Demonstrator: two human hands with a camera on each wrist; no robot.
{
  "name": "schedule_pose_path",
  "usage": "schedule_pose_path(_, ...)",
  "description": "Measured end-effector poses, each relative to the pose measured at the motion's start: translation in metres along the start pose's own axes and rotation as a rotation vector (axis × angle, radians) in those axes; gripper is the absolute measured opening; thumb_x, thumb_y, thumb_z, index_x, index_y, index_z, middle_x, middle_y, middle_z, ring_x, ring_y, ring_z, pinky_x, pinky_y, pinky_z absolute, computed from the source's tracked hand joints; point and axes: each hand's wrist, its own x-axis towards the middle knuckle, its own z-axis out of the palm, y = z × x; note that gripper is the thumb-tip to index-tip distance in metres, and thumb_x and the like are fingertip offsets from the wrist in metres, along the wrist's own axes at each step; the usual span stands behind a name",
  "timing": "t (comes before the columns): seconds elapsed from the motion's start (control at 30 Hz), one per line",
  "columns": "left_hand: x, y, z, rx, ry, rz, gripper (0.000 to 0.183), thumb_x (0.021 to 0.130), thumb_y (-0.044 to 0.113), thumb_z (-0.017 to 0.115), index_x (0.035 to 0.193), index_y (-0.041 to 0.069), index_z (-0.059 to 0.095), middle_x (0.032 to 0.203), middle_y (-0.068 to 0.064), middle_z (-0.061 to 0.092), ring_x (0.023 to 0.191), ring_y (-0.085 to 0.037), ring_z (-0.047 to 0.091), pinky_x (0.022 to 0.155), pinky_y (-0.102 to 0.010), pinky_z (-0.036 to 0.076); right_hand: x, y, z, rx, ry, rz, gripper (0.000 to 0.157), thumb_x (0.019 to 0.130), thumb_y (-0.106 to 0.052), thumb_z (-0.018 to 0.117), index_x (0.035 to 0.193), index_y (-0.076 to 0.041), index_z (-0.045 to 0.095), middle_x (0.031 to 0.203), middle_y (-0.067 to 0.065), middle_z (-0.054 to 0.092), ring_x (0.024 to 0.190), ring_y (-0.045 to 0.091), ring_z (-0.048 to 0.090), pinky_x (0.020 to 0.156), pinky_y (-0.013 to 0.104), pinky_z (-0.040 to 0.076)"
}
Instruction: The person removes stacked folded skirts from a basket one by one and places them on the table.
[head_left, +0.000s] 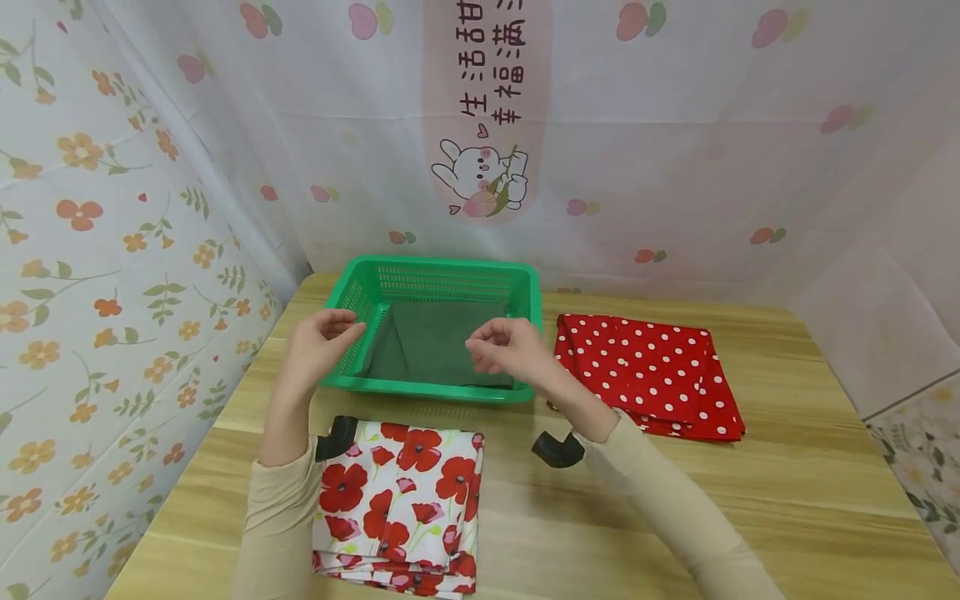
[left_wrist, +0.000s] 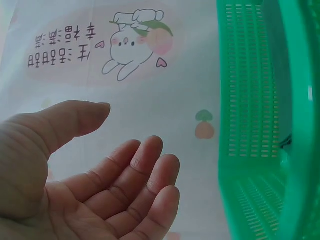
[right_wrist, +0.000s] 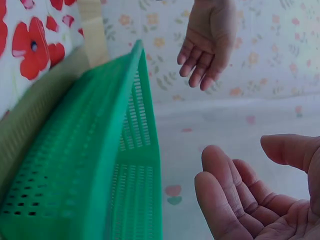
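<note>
A dark green folded cloth (head_left: 442, 342) lies on the bottom of a green plastic basket (head_left: 435, 389). My left hand (head_left: 318, 346) hovers over the basket's left side, fingers loosely bent and thumb apart from them, holding nothing. Over the basket's right part is my right hand (head_left: 506, 346), also without anything in it. In the left wrist view the left hand (left_wrist: 115, 185) has its palm up beside the basket wall (left_wrist: 250, 90). The right wrist view shows the right hand (right_wrist: 255, 195) with relaxed fingers and a gap to the thumb.
Nearest the front, a folded white cloth with red poppies (head_left: 397, 500) lies partly behind the left wrist. A folded red cloth with white dots (head_left: 637, 367) lies right of the basket. The wooden table (head_left: 780, 467) meets a patterned curtain (head_left: 660, 167) behind.
</note>
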Motion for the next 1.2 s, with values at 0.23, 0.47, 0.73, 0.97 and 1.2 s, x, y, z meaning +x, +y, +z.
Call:
schedule_pose_path(0.23,0.023,0.005,0.004,0.02,-0.046,-0.026,0.038,0.093,0.021,0.056,0.119,-0.007,0.056,0.111,-0.025,0.059,0.105,-0.034,0.053,0.088,-0.042,0.044,0.02,-0.005,-0.005,-0.002,0.067,0.014,0.023,0.09,-0.015,0.062,0.105,0.002,0.061,0.092,0.017,0.066,0.083,0.025,0.065,0.073,0.031,0.054)
schedule_pose_path(0.47,0.045,0.016,0.01,0.071,-0.11,-0.048,0.039,0.093,0.023,0.056,0.12,-0.006,0.056,0.117,-0.023,0.056,0.106,-0.035,0.051,0.09,-0.045,0.043,0.042,-0.008,-0.01,0.002,0.121,0.062,0.034,0.091,-0.017,0.061,0.117,0.003,0.056,0.104,0.015,0.062,0.094,0.025,0.059,0.081,0.034,0.051)
schedule_pose_path(0.73,0.072,0.02,0.019,0.058,-0.172,-0.136,0.04,0.093,0.021,0.055,0.122,-0.007,0.055,0.121,-0.023,0.053,0.108,-0.035,0.052,0.093,-0.045,0.044,0.065,-0.004,-0.013,0.055,0.185,0.165,0.04,0.091,-0.02,0.061,0.124,0.001,0.052,0.116,0.014,0.055,0.108,0.03,0.054,0.088,0.037,0.047)
schedule_pose_path(0.97,0.091,0.015,0.03,0.11,-0.195,-0.196,0.039,0.094,0.022,0.054,0.121,-0.007,0.058,0.127,-0.022,0.053,0.106,-0.035,0.054,0.093,-0.045,0.044,0.083,0.004,-0.014,0.076,0.211,0.301,0.049,0.09,-0.024,0.062,0.131,-0.001,0.047,0.131,0.013,0.049,0.118,0.029,0.049,0.097,0.041,0.041)
schedule_pose_path(1.2,0.106,0.008,0.042,0.109,-0.224,-0.335,0.035,0.092,0.023,0.056,0.112,-0.007,0.057,0.129,-0.022,0.049,0.086,-0.026,0.059,0.072,-0.029,0.049,0.096,0.015,-0.015,0.073,0.201,0.448,0.058,0.09,-0.027,0.061,0.138,-0.003,0.041,0.144,0.012,0.037,0.101,0.025,0.045,0.105,0.048,0.031)
